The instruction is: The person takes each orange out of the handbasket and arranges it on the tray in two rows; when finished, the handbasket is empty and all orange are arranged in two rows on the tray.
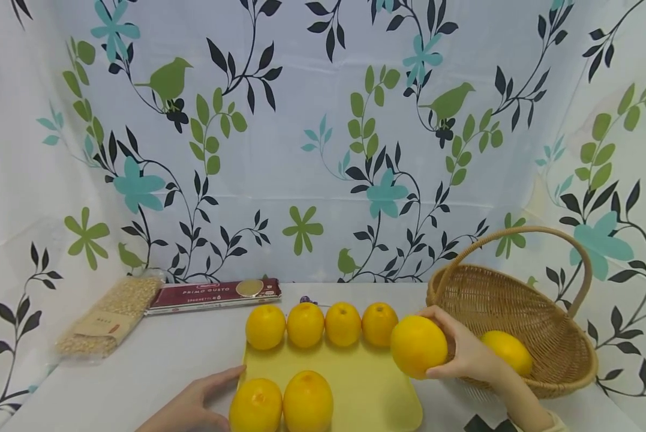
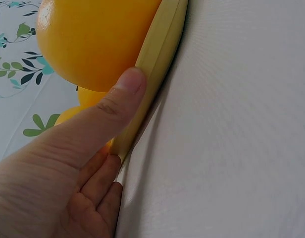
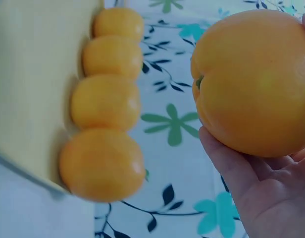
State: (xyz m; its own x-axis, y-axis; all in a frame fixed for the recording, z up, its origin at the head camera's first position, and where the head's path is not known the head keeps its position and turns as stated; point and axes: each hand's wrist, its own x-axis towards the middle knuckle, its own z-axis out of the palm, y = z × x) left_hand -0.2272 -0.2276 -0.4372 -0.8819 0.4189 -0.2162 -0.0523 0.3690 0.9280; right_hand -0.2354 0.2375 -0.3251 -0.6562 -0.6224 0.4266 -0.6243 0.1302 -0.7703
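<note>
My right hand (image 1: pixel 465 354) grips an orange (image 1: pixel 418 347) above the right side of a yellow tray (image 1: pixel 368 384). In the right wrist view that held orange (image 3: pixel 256 84) shows its stem end, clear of the others. Along the tray's back edge stands a row of several oranges (image 1: pixel 343 324). Two more oranges (image 1: pixel 308 401) sit side by side at the front left. My left hand (image 1: pixel 190 402) touches the tray's left edge; the left wrist view shows the thumb against the tray's side (image 2: pixel 160 49), just below an orange (image 2: pixel 98 39).
At the right stands a wicker basket (image 1: pixel 562 360) with a tall handle and one orange (image 1: pixel 508 353) inside. A spaghetti pack (image 1: pixel 215 295) and a bag of beige grains or beans (image 1: pixel 109 318) lie at the back left. A patterned curtain (image 1: pixel 323 180) hangs behind the table.
</note>
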